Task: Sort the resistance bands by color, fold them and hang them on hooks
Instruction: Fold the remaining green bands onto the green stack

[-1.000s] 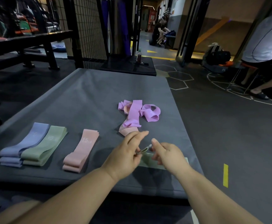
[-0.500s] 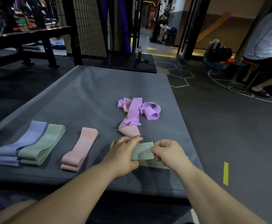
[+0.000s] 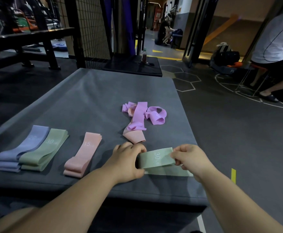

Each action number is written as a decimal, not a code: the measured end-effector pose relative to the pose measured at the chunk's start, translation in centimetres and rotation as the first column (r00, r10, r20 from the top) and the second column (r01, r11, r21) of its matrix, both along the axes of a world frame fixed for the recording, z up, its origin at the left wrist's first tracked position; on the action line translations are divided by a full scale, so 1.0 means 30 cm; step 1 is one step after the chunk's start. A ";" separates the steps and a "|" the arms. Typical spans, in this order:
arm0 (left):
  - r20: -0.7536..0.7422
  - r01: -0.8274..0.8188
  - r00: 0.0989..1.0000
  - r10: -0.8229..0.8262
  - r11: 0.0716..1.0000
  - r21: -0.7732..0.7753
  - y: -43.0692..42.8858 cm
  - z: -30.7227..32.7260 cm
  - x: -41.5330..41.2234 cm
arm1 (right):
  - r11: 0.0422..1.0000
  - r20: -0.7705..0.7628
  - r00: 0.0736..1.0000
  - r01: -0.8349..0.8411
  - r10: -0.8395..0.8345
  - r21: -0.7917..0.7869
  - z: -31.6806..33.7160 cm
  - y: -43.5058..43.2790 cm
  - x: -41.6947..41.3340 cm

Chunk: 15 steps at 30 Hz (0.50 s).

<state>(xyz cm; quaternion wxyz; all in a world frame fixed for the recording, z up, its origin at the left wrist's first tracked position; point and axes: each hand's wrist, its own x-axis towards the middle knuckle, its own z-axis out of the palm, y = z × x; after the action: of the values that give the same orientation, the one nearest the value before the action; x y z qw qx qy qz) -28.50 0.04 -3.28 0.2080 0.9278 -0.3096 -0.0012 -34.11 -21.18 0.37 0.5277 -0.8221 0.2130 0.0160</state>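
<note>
A green band (image 3: 155, 158) printed "30" sits in the lower centre-right of the frame, by the front right corner of the grey padded bench (image 3: 87, 98). Its upper layer is lifted and its lower layer lies on the bench top. The left hand (image 3: 125, 163) closes its grip on the band's left end, fingers curled over the edge. The right hand (image 3: 190, 158) pinches the right end between thumb and fingers.

Just above the hands lies a loose tangle of purple bands (image 3: 142, 118) draped over a salmon-pink band (image 3: 134, 137), whose near end almost meets the left knuckles. At the left of the frame three folded piles lie in a row. A pink pile (image 3: 83, 153) marked "15" stands apart from a green pile (image 3: 45, 152) marked "30", which touches a blue pile (image 3: 24, 147).

Beyond the bench's far edge a bottle (image 3: 144, 55) stands on a dark platform. At the upper right a seated person (image 3: 275, 39) sits near a black bag (image 3: 226, 58) on the floor.
</note>
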 end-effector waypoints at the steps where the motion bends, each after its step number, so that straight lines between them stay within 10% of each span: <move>1: 0.015 0.006 1.000 -0.006 1.000 0.016 -0.001 0.002 -0.003 | 1.000 0.005 1.000 0.003 -0.003 0.010 0.004 -0.006 -0.003; 15: 0.036 0.004 0.999 -0.008 0.994 0.111 -0.011 0.026 -0.027 | 0.995 0.023 1.000 0.010 -0.013 0.099 0.016 -0.042 -0.013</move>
<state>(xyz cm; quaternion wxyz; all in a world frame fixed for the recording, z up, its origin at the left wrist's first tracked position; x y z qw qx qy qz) -29.31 -0.28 -2.50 0.1503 0.9369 -0.3157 -0.0020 -34.51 -22.45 0.86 0.5704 -0.7939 0.2104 0.0136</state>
